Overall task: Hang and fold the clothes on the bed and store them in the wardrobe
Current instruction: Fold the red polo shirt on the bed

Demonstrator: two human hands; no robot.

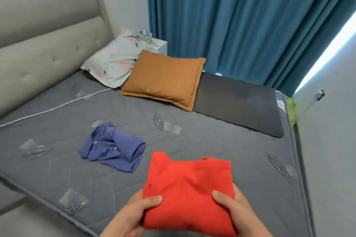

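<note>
A small bedroom, with heavy teal pleated curtains [240, 25] along the far wall and daylight showing at their right edge. Most of the view is the bed's grey quilted mattress [212, 150], backed on the left by a beige-grey padded headboard [48, 34]. Against the curtain side lie a flat dark grey pad [237, 102], an orange-brown square cushion [163, 79] overlapping it, and a pale floral pillow [113, 61].

Nearest the camera is the folded red fabric garment [188, 188], a thick rectangle held over the mattress's near edge. The crumpled blue-purple garment [113, 148] lies on the mattress just beyond and to the left, not yet folded.

The left hand [131, 215] and right hand [242, 211] each pinch a near corner of the red bundle: thumbs lie flat on top, and the other fingers [236, 191] are curled underneath and mostly hidden.

The main risk I see is the fold coming apart. Only the near edge is gripped, so the far half hangs unsupported; tilting or swinging it toward the wardrobe, which is out of view, could let layers slide open. A loose top flap at the far left corner looks likeliest to go first. A thin white cable [57, 107] crosses the mattress well away from the hands, though it could snag the blue garment if that is dragged toward the headboard.
</note>
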